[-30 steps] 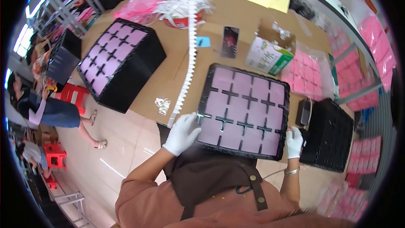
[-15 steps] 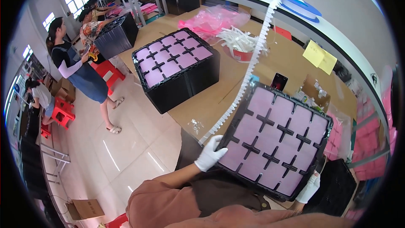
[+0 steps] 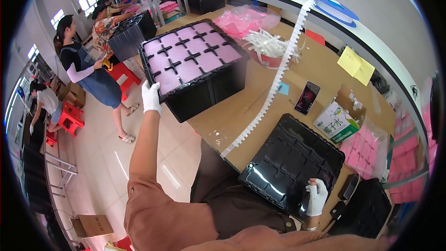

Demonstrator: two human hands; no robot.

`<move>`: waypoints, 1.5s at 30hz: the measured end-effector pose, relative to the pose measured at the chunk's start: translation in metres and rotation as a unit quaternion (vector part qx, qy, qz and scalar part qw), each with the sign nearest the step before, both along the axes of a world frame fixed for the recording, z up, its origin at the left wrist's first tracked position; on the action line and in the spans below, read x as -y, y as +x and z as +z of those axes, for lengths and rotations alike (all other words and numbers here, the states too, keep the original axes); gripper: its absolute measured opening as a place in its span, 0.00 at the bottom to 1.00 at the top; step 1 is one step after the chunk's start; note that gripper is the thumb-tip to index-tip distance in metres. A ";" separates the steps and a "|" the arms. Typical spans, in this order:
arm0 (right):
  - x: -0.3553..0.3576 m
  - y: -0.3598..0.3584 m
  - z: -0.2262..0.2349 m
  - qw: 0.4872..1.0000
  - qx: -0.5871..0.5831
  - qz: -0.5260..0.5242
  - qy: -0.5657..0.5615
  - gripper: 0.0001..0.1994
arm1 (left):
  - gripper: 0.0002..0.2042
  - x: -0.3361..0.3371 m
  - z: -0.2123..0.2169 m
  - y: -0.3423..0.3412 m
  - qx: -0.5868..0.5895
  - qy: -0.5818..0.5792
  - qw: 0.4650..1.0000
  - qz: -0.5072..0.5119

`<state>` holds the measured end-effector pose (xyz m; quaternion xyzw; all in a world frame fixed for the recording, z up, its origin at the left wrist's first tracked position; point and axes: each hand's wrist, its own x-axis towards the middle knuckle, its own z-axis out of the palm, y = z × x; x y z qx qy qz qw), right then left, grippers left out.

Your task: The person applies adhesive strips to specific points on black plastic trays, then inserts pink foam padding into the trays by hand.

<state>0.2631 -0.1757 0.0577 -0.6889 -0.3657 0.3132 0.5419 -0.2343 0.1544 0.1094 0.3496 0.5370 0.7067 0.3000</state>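
On the left part of the table stands a tall stack of black plastic trays (image 3: 209, 90). Its top tray (image 3: 186, 53) is filled with lilac-pink sheets between black cross-shaped dividers. My white-gloved left hand (image 3: 151, 98) reaches out and grips the near left corner of that top tray. A glossy black tray (image 3: 290, 158) with moulded ridges and no pink sheets lies in front of me. My right hand (image 3: 317, 197), gloved too, is over its right side, fingers loosely bent and apart, with nothing seen in them.
A white toothed strip (image 3: 274, 93) hangs from the shelf across the table. Behind it are a red tub (image 3: 269, 58) of white strips and pink plastic film (image 3: 246, 18). A phone (image 3: 307, 97) and an open carton (image 3: 341, 118) lie right. Co-workers, one standing (image 3: 88, 69), are at left.
The pink-filled tray went from both hands onto the left stack; my left hand moved there with it. My right hand came off it, and the black tray beneath now shows.
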 end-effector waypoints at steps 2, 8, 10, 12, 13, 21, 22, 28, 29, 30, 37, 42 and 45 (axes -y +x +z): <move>-0.001 -0.003 -0.002 1.000 0.005 -0.002 -0.007 0.06 | 0.22 -0.025 -0.014 -0.020 -0.090 -0.030 0.996 0.006; -0.004 -0.004 -0.001 0.999 0.039 0.024 -0.011 0.06 | 0.27 -0.071 -0.083 -0.050 -0.147 -0.123 0.981 0.029; -0.005 -0.004 -0.001 0.998 0.055 0.020 -0.017 0.06 | 0.28 -0.071 -0.082 -0.046 -0.120 -0.124 0.985 0.025; -0.009 -0.004 -0.002 0.997 0.072 0.020 -0.024 0.06 | 0.28 -0.071 -0.078 -0.042 -0.142 -0.135 0.980 0.039; -0.009 -0.003 -0.004 0.997 0.071 0.024 -0.025 0.06 | 0.28 -0.068 -0.072 -0.037 -0.145 -0.135 0.979 0.051; -0.015 -0.005 -0.010 0.997 0.064 0.048 -0.018 0.07 | 0.22 -0.015 -0.033 0.035 -0.459 0.066 0.831 0.307; -0.015 -0.009 -0.011 0.999 0.041 0.028 -0.021 0.06 | 0.19 0.004 -0.015 0.075 -0.471 0.134 0.830 0.268; -0.027 -0.029 -0.003 0.996 0.035 0.082 -0.032 0.05 | 0.29 0.049 -0.122 0.215 -0.518 -0.041 0.824 -0.225; -0.032 -0.037 0.000 0.991 0.077 0.105 -0.014 0.04 | 0.33 0.038 -0.149 0.230 -0.476 -0.119 0.820 -0.294; -0.034 -0.042 0.002 0.985 0.120 0.125 0.001 0.04 | 0.33 0.037 -0.148 0.244 -0.474 -0.116 0.820 -0.298; -0.026 -0.059 0.004 0.973 0.172 0.151 -0.015 0.03 | 0.23 0.037 -0.150 0.287 -0.533 -0.207 0.726 -0.382; -0.032 -0.047 -0.006 0.981 0.121 0.147 -0.037 0.04 | 0.17 0.038 -0.148 0.278 -0.534 -0.190 0.730 -0.382; -0.057 -0.047 0.001 0.973 0.119 0.196 -0.028 0.07 | 0.18 0.037 -0.149 0.274 -0.514 -0.215 0.741 -0.374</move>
